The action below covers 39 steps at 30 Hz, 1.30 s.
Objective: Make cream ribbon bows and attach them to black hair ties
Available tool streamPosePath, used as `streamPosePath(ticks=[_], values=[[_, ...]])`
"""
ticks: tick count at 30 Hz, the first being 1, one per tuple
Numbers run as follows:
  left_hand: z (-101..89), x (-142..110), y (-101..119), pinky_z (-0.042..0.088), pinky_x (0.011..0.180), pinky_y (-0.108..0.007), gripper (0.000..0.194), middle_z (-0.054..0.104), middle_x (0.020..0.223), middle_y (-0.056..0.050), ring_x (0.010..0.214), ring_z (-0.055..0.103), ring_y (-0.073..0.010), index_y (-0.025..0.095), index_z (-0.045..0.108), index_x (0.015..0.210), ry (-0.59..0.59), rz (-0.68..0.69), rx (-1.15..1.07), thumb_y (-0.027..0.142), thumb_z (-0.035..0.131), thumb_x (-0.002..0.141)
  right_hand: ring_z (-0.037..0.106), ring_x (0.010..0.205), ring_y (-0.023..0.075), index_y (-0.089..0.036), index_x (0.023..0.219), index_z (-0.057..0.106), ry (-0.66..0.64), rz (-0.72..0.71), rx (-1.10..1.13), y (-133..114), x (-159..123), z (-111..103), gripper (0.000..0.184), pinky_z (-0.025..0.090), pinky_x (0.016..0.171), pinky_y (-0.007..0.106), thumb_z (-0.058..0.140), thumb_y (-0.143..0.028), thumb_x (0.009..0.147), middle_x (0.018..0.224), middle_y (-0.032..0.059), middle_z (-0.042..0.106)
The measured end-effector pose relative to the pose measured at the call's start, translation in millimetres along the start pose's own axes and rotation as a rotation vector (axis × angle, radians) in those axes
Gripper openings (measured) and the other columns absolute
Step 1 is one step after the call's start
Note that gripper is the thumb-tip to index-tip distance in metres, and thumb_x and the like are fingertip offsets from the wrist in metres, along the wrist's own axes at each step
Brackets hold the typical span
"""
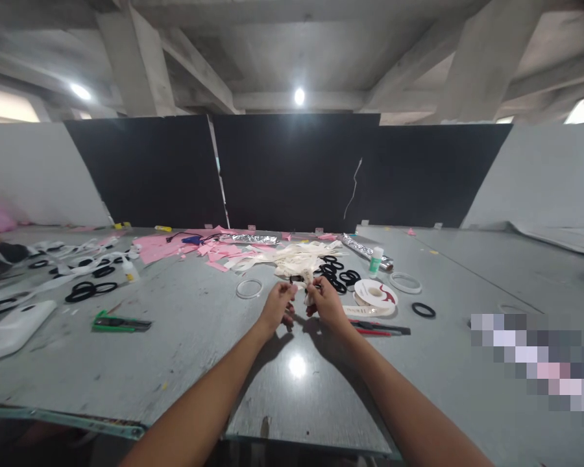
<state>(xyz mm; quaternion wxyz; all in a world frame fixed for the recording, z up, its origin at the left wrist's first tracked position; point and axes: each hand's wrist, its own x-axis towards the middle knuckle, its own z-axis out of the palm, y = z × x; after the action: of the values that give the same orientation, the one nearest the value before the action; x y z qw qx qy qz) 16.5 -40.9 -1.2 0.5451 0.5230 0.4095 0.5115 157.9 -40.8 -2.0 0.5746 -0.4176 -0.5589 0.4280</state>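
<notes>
Over the middle of the table, my left hand [276, 309] and my right hand [328, 302] are close together with bent fingers. Both pinch a short length of cream ribbon [308, 277]; a dark bit shows by it, too small to make out. Just beyond the hands lies a heap of cream ribbon strips [292, 259]. Several black rings [338, 275] are piled beside my right hand. A white ribbon spool [374, 295] with a red mark lies to the right, its printed ribbon partly unrolled. Near my right wrist rests a red and black cutter knife [382, 329].
A green cutter knife [121, 322], black scissors [91, 291] and a clear ring [249, 288] lie to the left. Pink scraps [170, 248] and foil rolls [360, 248] are at the back. A small green-labelled bottle [376, 261] stands right. Another person's arm [10, 251] shows far left.
</notes>
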Motion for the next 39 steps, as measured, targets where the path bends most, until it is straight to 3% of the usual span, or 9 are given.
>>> streamPosePath(ticks=[2, 4, 9, 12, 20, 27, 31, 36, 39], values=[[2.3, -1.2, -2.5, 0.036, 0.034, -0.017, 0.042, 0.048, 0.065, 0.003, 0.043, 0.045, -0.0061, 0.016, 0.05, 0.078, -0.148, -0.044, 0.081, 0.057, 0.06, 0.072, 0.046, 0.031, 0.01, -0.023, 0.085, 0.044, -0.006, -0.042, -0.082, 1.8, -1.7, 0.0, 0.02, 0.036, 0.029, 0.019, 0.051, -0.041, 0.082, 0.048, -0.009, 0.051], [3.5, -0.5, -5.9, 0.035, 0.034, -0.016, 0.041, 0.046, 0.06, 0.004, 0.04, 0.042, -0.005, 0.015, 0.05, 0.073, -0.219, 0.013, 0.159, 0.056, 0.061, 0.072, 0.046, 0.031, 0.0101, -0.023, 0.086, 0.044, -0.005, -0.068, -0.157, 3.1, -3.1, 0.5, 0.017, 0.034, 0.03, 0.019, 0.049, -0.039, 0.083, 0.048, -0.0088, 0.051], [3.2, 3.1, -9.9, 0.035, 0.037, -0.017, 0.036, 0.05, 0.064, 0.004, 0.042, 0.044, -0.0054, 0.016, 0.051, 0.079, -0.199, 0.105, 0.224, 0.049, 0.063, 0.072, 0.047, 0.034, 0.0109, -0.023, 0.087, 0.044, -0.024, -0.061, -0.255, 3.4, -3.4, 0.8, 0.014, 0.035, 0.034, 0.021, 0.045, -0.037, 0.085, 0.051, -0.0076, 0.051], [3.6, 4.4, -10.9, 0.034, 0.039, -0.018, 0.032, 0.048, 0.054, 0.005, 0.04, 0.042, -0.0055, 0.015, 0.051, 0.072, -0.275, 0.123, 0.214, 0.046, 0.059, 0.076, 0.047, 0.038, 0.0113, -0.022, 0.086, 0.044, -0.034, -0.068, -0.296, 5.1, -1.6, -0.5, 0.015, 0.036, 0.039, 0.022, 0.044, -0.037, 0.085, 0.053, -0.0069, 0.05], [5.4, 8.3, -16.2, 0.029, 0.039, -0.019, 0.027, 0.041, 0.044, 0.007, 0.036, 0.037, -0.0062, 0.017, 0.047, 0.067, -0.361, 0.093, 0.16, 0.04, 0.058, 0.076, 0.049, 0.067, 0.0148, -0.02, 0.081, 0.049, 0.175, -0.227, -0.324, 11.3, 1.9, 1.3, 0.013, 0.038, 0.064, 0.028, 0.047, -0.033, 0.083, 0.073, -0.001, 0.054], [6.5, 1.2, -10.0, 0.031, 0.041, -0.019, 0.031, 0.041, 0.049, 0.007, 0.039, 0.038, -0.0054, 0.018, 0.045, 0.067, -0.392, 0.088, 0.19, 0.043, 0.06, 0.075, 0.049, 0.064, 0.0149, -0.02, 0.081, 0.05, 0.233, -0.195, -0.224, 13.9, 5.7, 0.8, 0.017, 0.039, 0.062, 0.028, 0.048, -0.037, 0.081, 0.072, -0.0007, 0.053], [6.7, 0.0, -13.1, 0.03, 0.038, -0.018, 0.032, 0.042, 0.053, 0.007, 0.039, 0.039, -0.006, 0.018, 0.047, 0.072, -0.337, 0.066, 0.248, 0.048, 0.057, 0.077, 0.047, 0.056, 0.0129, -0.019, 0.081, 0.051, 0.219, -0.152, -0.135, 9.4, 7.0, -0.7, 0.022, 0.038, 0.055, 0.027, 0.051, -0.041, 0.08, 0.068, -0.0018, 0.051], [-3.0, 7.6, -9.4, 0.037, 0.043, -0.019, 0.033, 0.055, 0.08, 0.0, 0.054, 0.05, -0.0089, 0.02, 0.051, 0.098, 0.1, 0.167, 0.195, 0.047, 0.051, 0.081, 0.045, 0.046, 0.0099, -0.018, 0.084, 0.057, 0.058, -0.04, -0.046, -0.6, 5.7, -4.6, 0.033, 0.035, 0.045, 0.024, 0.054, -0.051, 0.078, 0.062, -0.0031, 0.051], [-10.5, 13.5, -2.8, 0.045, 0.062, -0.023, 0.033, 0.06, 0.093, -0.004, 0.072, 0.054, -0.0119, 0.019, 0.058, 0.1, 0.137, 0.318, 0.203, 0.041, 0.061, 0.075, 0.044, 0.044, 0.0089, -0.018, 0.087, 0.058, -0.058, 0.008, 0.004, -1.1, 4.2, -3.2, 0.035, 0.035, 0.042, 0.023, 0.056, -0.052, 0.077, 0.063, -0.0034, 0.052]])
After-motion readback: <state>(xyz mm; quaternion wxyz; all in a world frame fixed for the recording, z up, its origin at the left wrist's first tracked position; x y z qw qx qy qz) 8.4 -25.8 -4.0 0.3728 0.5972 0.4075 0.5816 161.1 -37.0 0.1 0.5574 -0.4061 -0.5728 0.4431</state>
